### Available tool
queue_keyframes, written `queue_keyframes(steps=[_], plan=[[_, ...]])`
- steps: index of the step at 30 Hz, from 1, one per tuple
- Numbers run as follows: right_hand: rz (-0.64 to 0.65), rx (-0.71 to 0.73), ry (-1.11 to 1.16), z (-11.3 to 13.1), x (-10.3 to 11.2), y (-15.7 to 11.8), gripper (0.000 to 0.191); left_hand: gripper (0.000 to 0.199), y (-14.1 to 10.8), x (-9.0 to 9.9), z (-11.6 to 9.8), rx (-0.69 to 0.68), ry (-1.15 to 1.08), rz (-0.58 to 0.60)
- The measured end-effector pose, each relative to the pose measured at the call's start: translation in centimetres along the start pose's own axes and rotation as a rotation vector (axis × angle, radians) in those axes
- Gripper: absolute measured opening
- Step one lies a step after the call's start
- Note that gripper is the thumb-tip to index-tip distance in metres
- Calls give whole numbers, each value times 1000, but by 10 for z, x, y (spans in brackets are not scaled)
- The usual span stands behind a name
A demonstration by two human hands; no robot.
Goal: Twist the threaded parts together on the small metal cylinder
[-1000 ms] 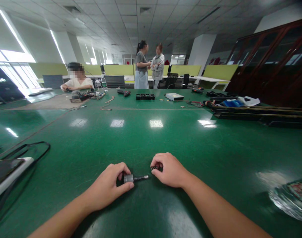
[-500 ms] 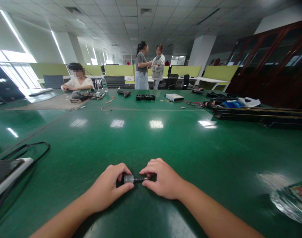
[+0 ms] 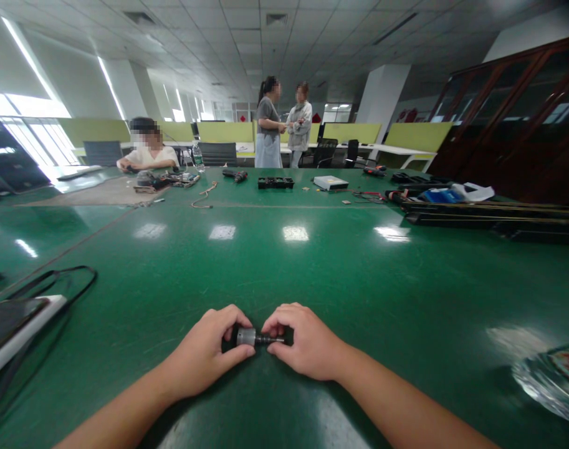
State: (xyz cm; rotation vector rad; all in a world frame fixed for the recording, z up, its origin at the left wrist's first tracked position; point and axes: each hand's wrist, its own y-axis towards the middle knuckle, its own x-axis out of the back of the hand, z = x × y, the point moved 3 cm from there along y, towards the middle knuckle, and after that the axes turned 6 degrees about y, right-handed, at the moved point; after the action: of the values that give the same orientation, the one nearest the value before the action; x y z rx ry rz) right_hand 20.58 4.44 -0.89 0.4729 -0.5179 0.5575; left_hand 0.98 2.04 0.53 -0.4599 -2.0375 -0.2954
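at the left edge, well to the left of the metal tool (image 3: pixel 245 337), a dark flat device (image 3: pixel 13 318) lies on a white strip (image 3: pixel 29 330); both are cut off by the frame, and a black cable (image 3: pixel 90 271) loops beside them. beyond the metal tool on the far left, a seated person (image 3: pixel 148 153) has both hands near a cluttered pile of parts (image 3: pixel 156 179), too small to sort out.

the left hand (image 3: pixel 197 355) lies just left of the metal tool. its grip is pinched on the grey cylinder end, finger on the far side and thumb on the near side; the palm side of that end is hidden.

the metal tool lies low over the green bench (image 3: pixel 284 268), its thin dark shaft pointing right. the right hand (image 3: pixel 310 343) curls around the shaft end, finger and thumb a little apart on either side. i cannot tell whether that grip touches the shaft, or whether it holds a small piece there.

straight beyond the metal tool are a drill (image 3: pixel 235 175) and a black frame (image 3: pixel 275 183), with a white box (image 3: pixel 329 182) farther right. well right of the metal tool, a clear glass dish (image 3: pixel 546 380) is cut off by the frame.
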Motion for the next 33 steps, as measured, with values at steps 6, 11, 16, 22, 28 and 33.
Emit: queue_keyframes(steps=[6,11,16,22,28,33], plan=[[27,43,-93,0,-2,0,9,18,0,0,-2,4,10,4],[27,66,-121,4,-2,-1,14,17,0,-1,-2,2,21,7],[2,50,-115,5,-5,-1,13,18,0,-3,-1,5,21,2],[-1,45,-105,4,-6,0,11,17,0,-4,-1,20,26,6],[1,40,-107,5,-5,0,11,17,1,-3,-2,22,34,7],[1,43,-106,4,-5,0,12,17,3,-3,-1,24,40,13]])
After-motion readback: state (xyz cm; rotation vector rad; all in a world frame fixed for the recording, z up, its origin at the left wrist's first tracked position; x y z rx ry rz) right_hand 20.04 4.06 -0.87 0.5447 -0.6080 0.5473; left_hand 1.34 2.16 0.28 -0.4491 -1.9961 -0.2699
